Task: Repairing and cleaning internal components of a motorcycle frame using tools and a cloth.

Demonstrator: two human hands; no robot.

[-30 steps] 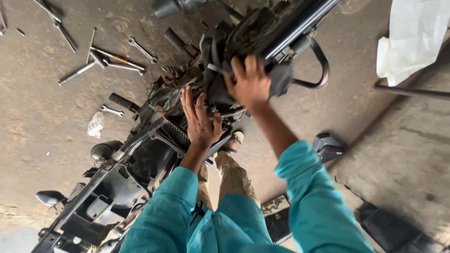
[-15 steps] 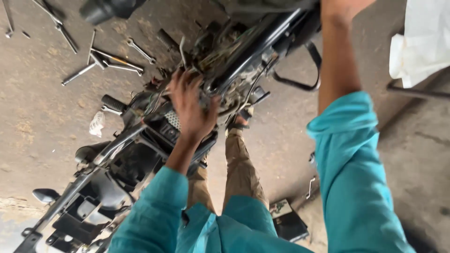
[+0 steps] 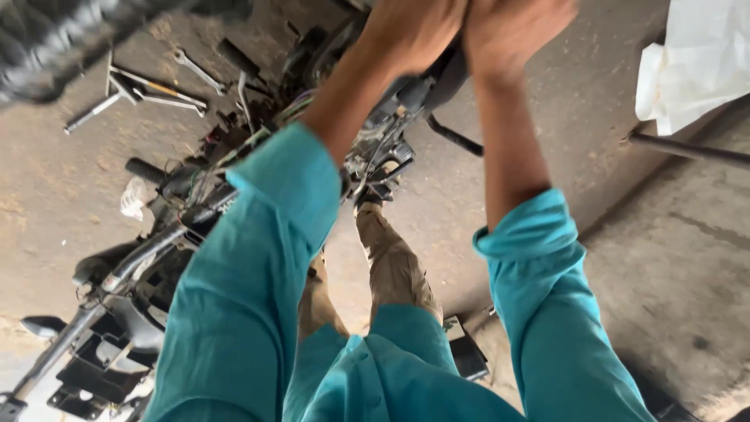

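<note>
Both hands raised over a stripped motorcycle frame

Head view: bare concrete floor (image 3: 547, 148) lies open right of centre, up to a raised step that cuts diagonally across the right side. A white cloth (image 3: 691, 62) sits in the upper right corner with a dark rod (image 3: 687, 148) just below it. Loose wrenches (image 3: 148, 86) lie scattered in the upper left, close to the frame.

The left hand (image 3: 414, 27) and right hand (image 3: 512, 31) meet at the top centre edge, side by side and touching, their fingers partly cut off by the frame edge. I cannot tell whether they grip anything or how far they are open. Teal sleeves fill the lower centre.

The motorcycle frame (image 3: 156, 242) lies beneath the arms, its long axis running from the lower left corner toward the top centre, under the hands.
</note>
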